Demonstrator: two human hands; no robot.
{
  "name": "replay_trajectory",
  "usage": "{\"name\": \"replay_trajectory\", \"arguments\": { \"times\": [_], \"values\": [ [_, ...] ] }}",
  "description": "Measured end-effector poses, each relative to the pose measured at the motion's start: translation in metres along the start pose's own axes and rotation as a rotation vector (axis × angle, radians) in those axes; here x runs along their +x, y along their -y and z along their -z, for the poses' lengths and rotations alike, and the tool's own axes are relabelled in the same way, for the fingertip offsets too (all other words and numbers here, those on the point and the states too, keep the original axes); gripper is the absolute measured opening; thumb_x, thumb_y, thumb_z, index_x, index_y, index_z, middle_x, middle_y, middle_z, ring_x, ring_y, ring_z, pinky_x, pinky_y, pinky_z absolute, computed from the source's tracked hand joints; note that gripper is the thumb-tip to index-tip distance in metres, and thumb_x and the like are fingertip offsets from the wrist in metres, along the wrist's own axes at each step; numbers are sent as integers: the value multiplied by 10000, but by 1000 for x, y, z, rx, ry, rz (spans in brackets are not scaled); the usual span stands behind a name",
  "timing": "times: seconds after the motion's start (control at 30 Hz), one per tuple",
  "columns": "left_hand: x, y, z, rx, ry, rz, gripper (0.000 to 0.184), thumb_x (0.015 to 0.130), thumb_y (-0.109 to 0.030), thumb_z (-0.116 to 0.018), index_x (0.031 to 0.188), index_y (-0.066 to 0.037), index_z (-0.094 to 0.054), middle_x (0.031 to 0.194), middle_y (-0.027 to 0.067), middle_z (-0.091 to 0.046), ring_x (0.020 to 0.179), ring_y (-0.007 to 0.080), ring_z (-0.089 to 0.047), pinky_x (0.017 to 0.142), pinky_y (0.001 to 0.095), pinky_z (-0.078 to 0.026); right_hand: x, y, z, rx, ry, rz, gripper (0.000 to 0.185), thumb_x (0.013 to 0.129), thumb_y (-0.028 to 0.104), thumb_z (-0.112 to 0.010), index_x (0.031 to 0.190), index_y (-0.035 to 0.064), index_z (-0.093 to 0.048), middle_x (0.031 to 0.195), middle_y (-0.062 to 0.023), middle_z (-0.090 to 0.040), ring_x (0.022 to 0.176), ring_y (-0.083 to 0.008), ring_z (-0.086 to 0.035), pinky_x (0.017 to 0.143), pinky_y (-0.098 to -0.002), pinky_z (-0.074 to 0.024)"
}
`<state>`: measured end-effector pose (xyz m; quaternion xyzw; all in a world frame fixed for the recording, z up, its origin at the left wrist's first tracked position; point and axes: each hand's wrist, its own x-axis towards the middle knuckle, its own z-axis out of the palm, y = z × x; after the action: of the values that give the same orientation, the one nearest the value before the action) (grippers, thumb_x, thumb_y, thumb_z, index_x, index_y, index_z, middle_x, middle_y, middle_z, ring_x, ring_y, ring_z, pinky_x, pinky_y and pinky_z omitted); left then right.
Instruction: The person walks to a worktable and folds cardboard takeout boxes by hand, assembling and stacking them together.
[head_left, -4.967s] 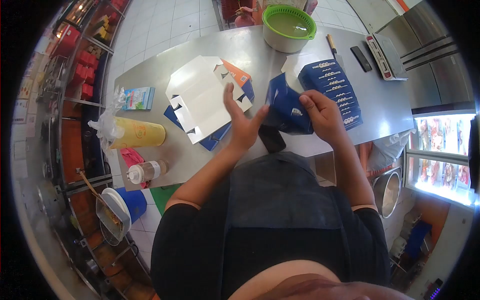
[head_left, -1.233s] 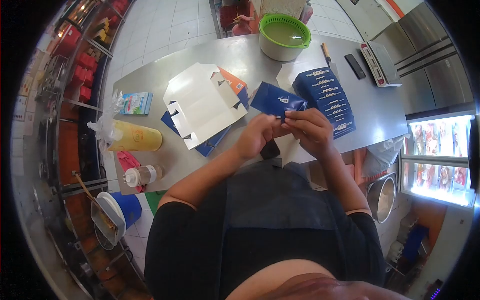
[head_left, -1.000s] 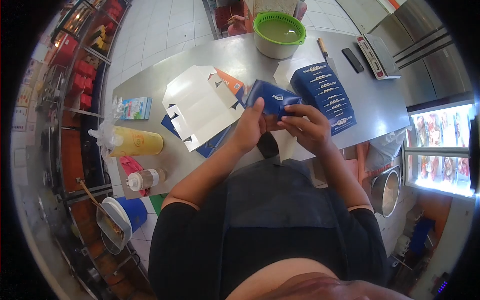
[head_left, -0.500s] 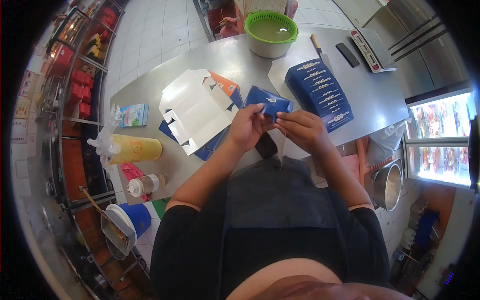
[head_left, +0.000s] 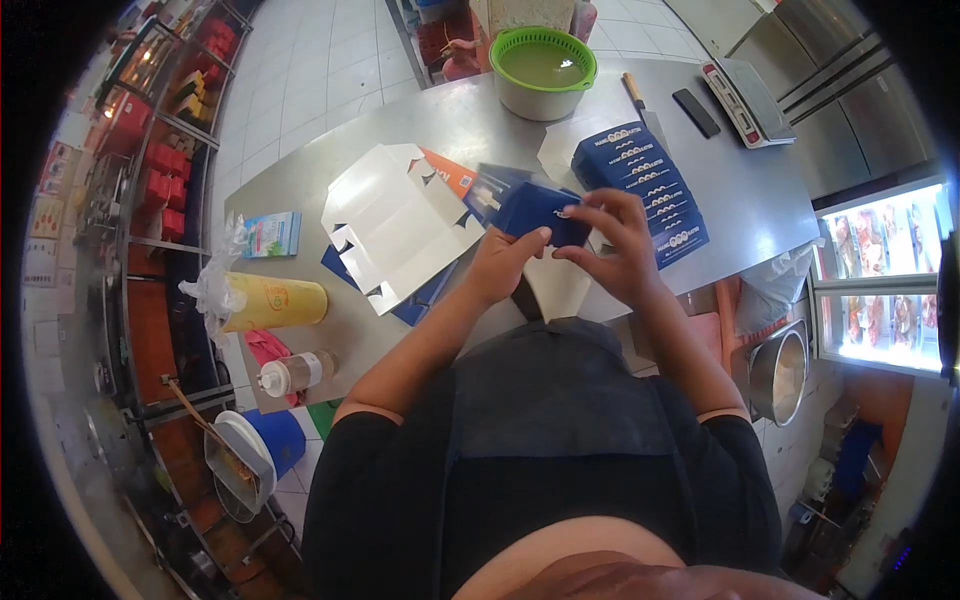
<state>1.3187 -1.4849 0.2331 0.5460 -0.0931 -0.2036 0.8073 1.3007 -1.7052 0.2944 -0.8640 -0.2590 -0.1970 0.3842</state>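
Observation:
A partly folded blue cardboard box (head_left: 540,212) is held up in front of my apron, its far end smeared by motion. My left hand (head_left: 507,265) grips its near left side, the thumb lying on top. At the right side, my right hand (head_left: 615,245) has its thumb and fingers around the box's edge. A pale inner flap (head_left: 556,285) hangs below toward the apron. Left of the hands, unfolded cardboard blanks (head_left: 395,225) lie white side up over blue and orange ones. A row of folded blue boxes (head_left: 645,190) stands to the right.
On the steel table (head_left: 340,130) are a green-rimmed tub (head_left: 543,75) of liquid, a knife (head_left: 640,100), a black phone-like slab (head_left: 696,112) and a scale (head_left: 745,105). A yellow container (head_left: 280,302), a squeeze bottle (head_left: 298,372) and a blue packet (head_left: 272,235) stand at the left.
The box's far end has swung up and left, and its pale flap shows wider below. My right hand has moved up slightly, its fingers spread farther apart.

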Motion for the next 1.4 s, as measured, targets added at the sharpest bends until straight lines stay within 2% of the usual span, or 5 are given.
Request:
{"name": "replay_trajectory", "arguments": {
  "times": [0.2, 0.33, 0.53, 1.0, 1.4],
  "values": [
    [12, -53, -2, 532, 60, -149, 273, 943, -109, -705, 1194, -3, -687, 1043, 24, -729, 1037, 137, -676, 935, 342, -534, 15, -26, 27, 251, -61, -339, 340, 938, 231, -775, 1233, 76, -711, 1208, -130, -660, 1120, -291, -622, 984, -378, -482],
    [21, -82, 1, 1099, 167, 126, 219, 886, -168, -747, 1028, -3, -725, 1032, 129, -719, 935, 238, -700, 832, 344, -532, 14, -95, 28, -279, 124, -415, 610, 920, 499, -750, 1374, 107, -641, 1372, -167, -617, 1301, -346, -569, 1095, -465, -438],
    [-2, -70, 24, 1269, 46, -98, 241, 878, -216, -762, 953, 12, -735, 974, 189, -711, 874, 323, -704, 790, 405, -540, -51, -182, 17, -728, 144, -1079, 990, 875, 816, -549, 1632, 211, -345, 1692, -187, -263, 1543, -470, -230, 1195, -729, -118],
    [2, -76, 49, 1132, -47, 57, 225, 874, -164, -727, 922, 56, -735, 920, 221, -709, 828, 328, -687, 747, 403, -521, -96, -188, 13, -738, 13, -955, 766, 956, 716, -510, 1601, 315, -407, 1699, -110, -285, 1589, -380, -169, 1211, -738, -35],
    [28, -142, 48, 1133, -67, -85, 170, 919, -112, -721, 1019, 15, -773, 968, 109, -770, 905, 182, -708, 831, 337, -534, -148, -177, 30, -703, -71, -801, 678, 945, 642, -601, 1540, 331, -503, 1681, -96, -334, 1573, -384, -211, 1198, -751, -52]
  ]
}}
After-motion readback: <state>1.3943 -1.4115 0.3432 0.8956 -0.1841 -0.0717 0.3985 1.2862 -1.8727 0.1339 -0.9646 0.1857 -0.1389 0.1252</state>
